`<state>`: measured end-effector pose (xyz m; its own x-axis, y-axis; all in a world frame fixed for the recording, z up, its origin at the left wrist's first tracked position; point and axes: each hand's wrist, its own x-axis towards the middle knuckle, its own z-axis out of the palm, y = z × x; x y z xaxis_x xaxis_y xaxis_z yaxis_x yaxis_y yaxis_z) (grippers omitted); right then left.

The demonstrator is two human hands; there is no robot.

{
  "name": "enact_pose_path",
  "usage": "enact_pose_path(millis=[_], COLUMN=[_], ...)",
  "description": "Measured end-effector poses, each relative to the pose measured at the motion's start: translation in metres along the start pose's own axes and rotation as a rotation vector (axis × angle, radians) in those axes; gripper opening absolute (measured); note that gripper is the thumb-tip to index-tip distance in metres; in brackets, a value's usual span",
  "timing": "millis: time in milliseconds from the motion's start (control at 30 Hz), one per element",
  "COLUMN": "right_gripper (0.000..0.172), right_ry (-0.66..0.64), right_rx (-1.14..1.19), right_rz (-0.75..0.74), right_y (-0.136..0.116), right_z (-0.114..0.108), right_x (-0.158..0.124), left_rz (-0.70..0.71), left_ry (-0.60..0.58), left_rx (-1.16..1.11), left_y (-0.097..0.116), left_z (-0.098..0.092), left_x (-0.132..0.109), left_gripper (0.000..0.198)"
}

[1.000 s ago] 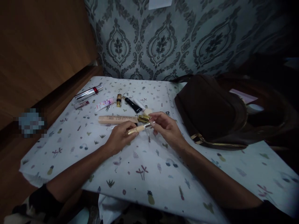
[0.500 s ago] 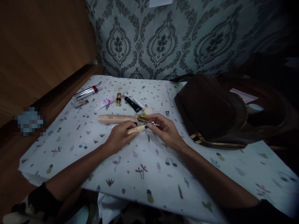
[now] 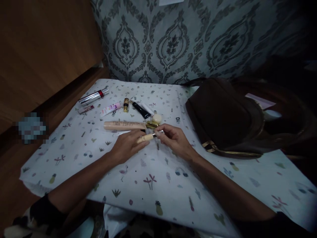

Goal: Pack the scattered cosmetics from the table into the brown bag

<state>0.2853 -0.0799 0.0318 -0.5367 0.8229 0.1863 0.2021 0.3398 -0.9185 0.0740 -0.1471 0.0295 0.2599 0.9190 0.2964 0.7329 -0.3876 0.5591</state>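
Over the middle of the patterned white cloth (image 3: 153, 185), both my hands hold one small beige cosmetic tube (image 3: 146, 137). My left hand (image 3: 127, 146) grips its beige body. My right hand (image 3: 173, 140) pinches its silvery cap end (image 3: 159, 133). Just behind the hands lies a long beige tube with a gold cap (image 3: 125, 125), and a round cream sponge (image 3: 157, 118) beside it.
A row of cosmetics lies further back: a silver-and-red lipstick (image 3: 94, 96), a small pink tube (image 3: 86, 109), a white-pink tube (image 3: 110, 108), a gold-black piece (image 3: 126, 104), a black tube (image 3: 140, 110). A dark brown bag (image 3: 223, 115) sits at the right. Wooden panel at left, patterned wall behind.
Both hands have sunk slightly toward the cloth with the small tube; my right fingers have closed in tighter on its cap end.
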Motion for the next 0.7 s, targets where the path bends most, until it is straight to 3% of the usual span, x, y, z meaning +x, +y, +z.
enact_pose_path(millis=[167, 700], right_gripper=[0.042, 0.051], right_ry=[-0.042, -0.092], right_rx=[-0.01, 0.071], right_rz=[-0.02, 0.082], right_y=[-0.0062, -0.0107], right_z=[0.0039, 0.0085], right_x=[-0.0044, -0.0039], left_rz=[0.045, 0.098], left_ry=[-0.072, -0.04], left_rx=[0.24, 0.385], left_y=[0.0023, -0.0018], left_z=[0.0007, 0.0052], left_x=[-0.0026, -0.0041], left_gripper=[0.037, 0.036])
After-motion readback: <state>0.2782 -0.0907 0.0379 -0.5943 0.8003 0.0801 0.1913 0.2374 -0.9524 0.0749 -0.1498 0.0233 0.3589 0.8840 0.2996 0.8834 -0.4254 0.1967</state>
